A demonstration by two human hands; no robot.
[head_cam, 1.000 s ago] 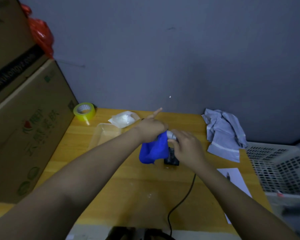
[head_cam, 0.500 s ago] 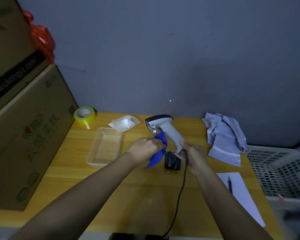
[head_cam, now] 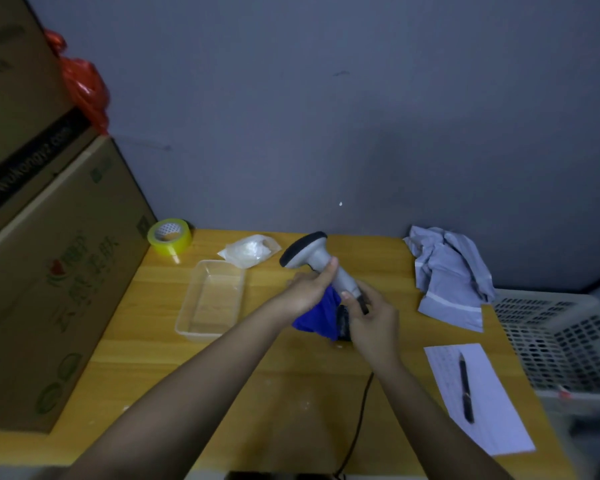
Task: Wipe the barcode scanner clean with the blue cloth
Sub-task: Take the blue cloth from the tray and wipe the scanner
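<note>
The grey barcode scanner (head_cam: pixel 317 258) with a black head is held above the middle of the wooden table (head_cam: pixel 264 393), head tilted up and to the left. My right hand (head_cam: pixel 371 318) grips the lower end of its handle. My left hand (head_cam: pixel 309 289) holds the blue cloth (head_cam: pixel 317 315) against the handle, thumb lying along the grey neck. The cloth hangs down below my left palm. A black cable (head_cam: pixel 361 410) runs from the handle toward the table's near edge. A small black object on the table is mostly hidden behind the cloth and my right hand.
A clear plastic tray (head_cam: pixel 210 301), a yellow tape roll (head_cam: pixel 169 236) and a white plastic bag (head_cam: pixel 248 250) lie at the left. A crumpled grey cloth (head_cam: pixel 447 275) lies at the right, with a paper and pen (head_cam: pixel 465 386) nearer. Cardboard boxes (head_cam: pixel 49 271) stand left, a white basket (head_cam: pixel 561 337) right.
The scanner came up out of the cloth and its head now tilts further left. My left hand with the cloth slid from the head down onto the handle.
</note>
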